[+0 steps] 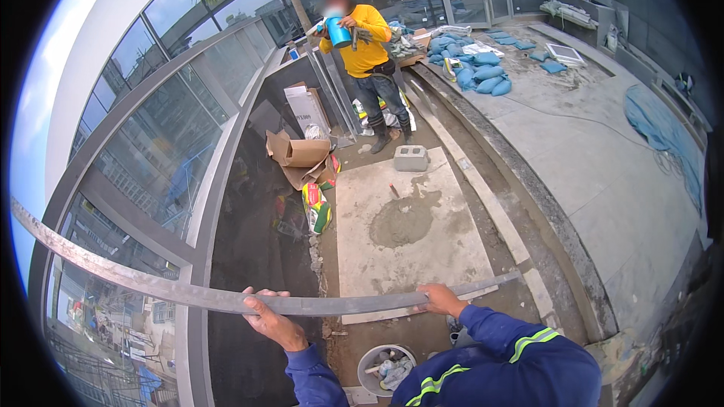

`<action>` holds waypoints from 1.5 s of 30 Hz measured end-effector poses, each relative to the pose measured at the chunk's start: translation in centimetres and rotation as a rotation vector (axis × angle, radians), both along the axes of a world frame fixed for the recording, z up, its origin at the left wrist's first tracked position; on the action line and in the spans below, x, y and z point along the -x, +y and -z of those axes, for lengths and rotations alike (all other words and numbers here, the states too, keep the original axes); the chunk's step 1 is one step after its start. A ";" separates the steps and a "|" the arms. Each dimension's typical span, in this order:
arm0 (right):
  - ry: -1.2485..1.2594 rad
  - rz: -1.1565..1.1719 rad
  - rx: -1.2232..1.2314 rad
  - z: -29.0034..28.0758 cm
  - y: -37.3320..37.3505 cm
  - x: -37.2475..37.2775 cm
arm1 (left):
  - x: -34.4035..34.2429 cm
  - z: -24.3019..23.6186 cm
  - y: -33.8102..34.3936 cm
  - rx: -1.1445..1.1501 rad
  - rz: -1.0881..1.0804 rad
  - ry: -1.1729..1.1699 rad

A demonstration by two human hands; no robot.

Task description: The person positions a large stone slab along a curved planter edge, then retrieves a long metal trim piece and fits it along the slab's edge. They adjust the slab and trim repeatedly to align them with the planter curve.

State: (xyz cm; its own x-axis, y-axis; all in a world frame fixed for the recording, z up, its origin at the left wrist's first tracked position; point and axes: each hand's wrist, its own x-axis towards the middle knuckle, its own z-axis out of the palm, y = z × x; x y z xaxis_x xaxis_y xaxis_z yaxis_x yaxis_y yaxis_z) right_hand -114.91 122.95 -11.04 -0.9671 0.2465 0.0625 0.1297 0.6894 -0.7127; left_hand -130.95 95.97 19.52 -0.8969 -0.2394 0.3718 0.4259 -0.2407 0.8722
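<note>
A long grey straightedge bar point(354, 304) stretches across in front of me, from the far left to just past the board on the right. My left hand point(277, 322) grips it near the middle, thumb on top and fingers around it. Nearer its right end, my right hand point(442, 301) is closed over the bar. Beyond it lies a pale flat board point(362, 267) with a patch of wet grey mortar point(407, 222) and a small reddish stick standing in it. A hollow concrete block point(411, 159) sits at the board's far edge.
Below my hands stands a white bucket point(367, 371) holding tools. A co-worker in a yellow shirt point(368, 26) stands ahead, raising a blue jug point(338, 33). Torn cardboard point(298, 151) and a colourful sack point(317, 208) lie left. Glass panels point(151, 181) line the left; blue bags point(486, 74) lie back right.
</note>
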 end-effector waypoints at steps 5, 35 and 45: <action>0.025 -0.067 0.050 1.1 3.9 2.1 | 1.0 0.9 2.7 -0.011 -0.056 -0.029; -0.266 -0.100 -0.083 6.4 9.8 6.2 | 5.0 8.7 6.5 -0.056 -0.090 -0.150; -0.315 -0.066 0.058 6.5 8.0 6.7 | 6.4 9.3 4.1 0.073 -0.038 -0.151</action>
